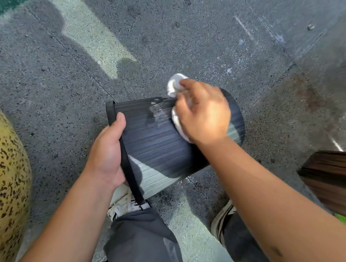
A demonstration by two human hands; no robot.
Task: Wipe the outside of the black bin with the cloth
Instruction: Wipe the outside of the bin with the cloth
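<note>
On the ribbed side of the black bin (158,143), the right hand (204,114) presses a bunched white cloth (175,85), its fingers (186,83) curled round the wad so that the cloth bulges out past the fingertips and again under the palm. Just left of the cloth a pale wet smear (157,111) streaks the ribs. The left hand (107,151) grips the bin's rim (128,164), thumb lying over the outer wall and the other fingers hidden inside the mouth, so how they lie cannot be told. The bin is held on its side above the floor, mouth toward the left hand, closed bottom pointing away to the right; its lower flank catches sunlight and looks grey.

Below the bin are the person's dark trousers (143,237) and two shoes, a white one (123,204) directly under the rim and a striped one (223,217) further right. At the left edge stands a yellow speckled shape (7,167), well apart from the left forearm. At the right edge a dark wooden piece (333,179) lies near the right forearm but not touching it.

The speckled stone floor (184,41) stretches open beyond the bin, crossed by thin joints, with a sunlit patch (97,47) up left and rusty stains (311,97) to the right.
</note>
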